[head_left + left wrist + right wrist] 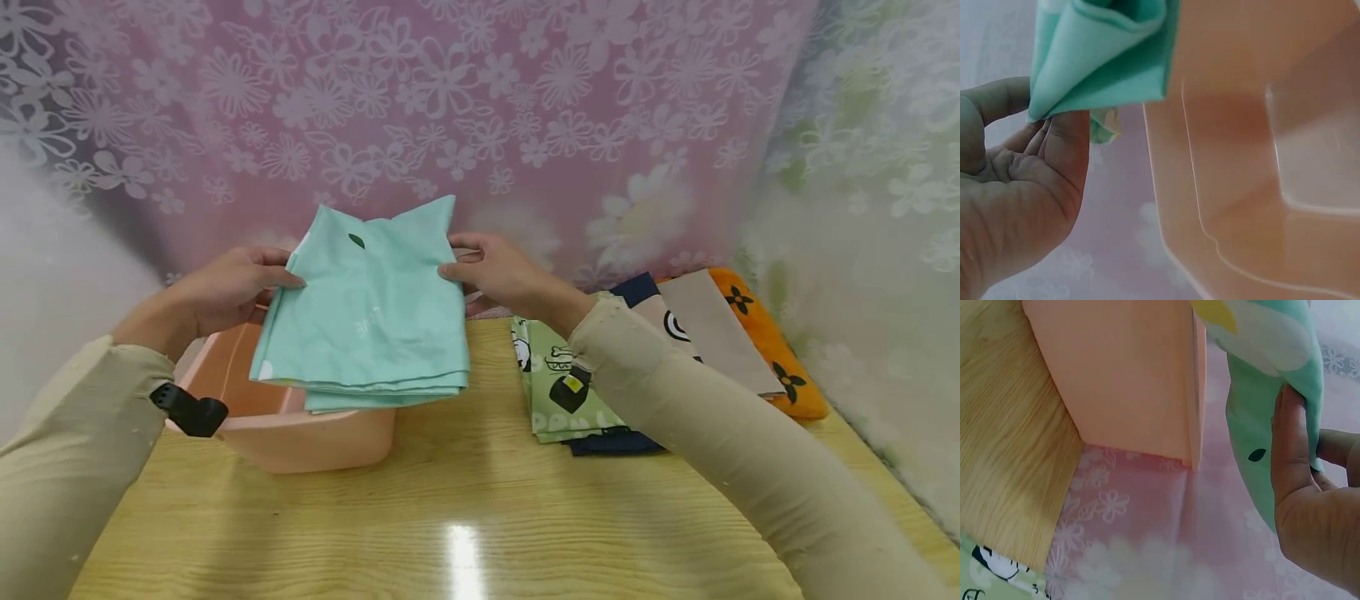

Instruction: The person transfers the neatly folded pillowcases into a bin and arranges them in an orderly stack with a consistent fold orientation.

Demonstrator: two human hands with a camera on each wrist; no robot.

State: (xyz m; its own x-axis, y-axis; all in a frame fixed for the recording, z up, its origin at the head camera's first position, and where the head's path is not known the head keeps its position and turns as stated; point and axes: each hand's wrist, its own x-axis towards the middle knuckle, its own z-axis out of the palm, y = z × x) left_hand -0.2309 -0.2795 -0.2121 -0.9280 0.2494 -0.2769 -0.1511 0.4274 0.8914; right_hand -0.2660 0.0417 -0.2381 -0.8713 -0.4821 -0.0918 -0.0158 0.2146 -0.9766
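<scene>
A mint-green folded cloth (367, 308) hangs in the air between both hands, partly over the pink plastic basin (330, 437). My left hand (228, 287) pinches its left edge between thumb and fingers; the left wrist view shows the cloth's folded layers (1104, 62) above that grip. On the other side, my right hand (498, 275) pinches the right edge. The right wrist view shows a dark leaf print, plus white and yellow patches, on the cloth (1247, 425). Much of the basin's inside is hidden behind the cloth in the head view.
On the wooden table (360, 533), right of the basin, lies a green printed cloth (555, 408) with dark blue fabric under it. Beyond my right forearm are a beige cloth (712, 325) and an orange one (795, 392) with dark flowers. A pink floral curtain (480, 108) hangs behind.
</scene>
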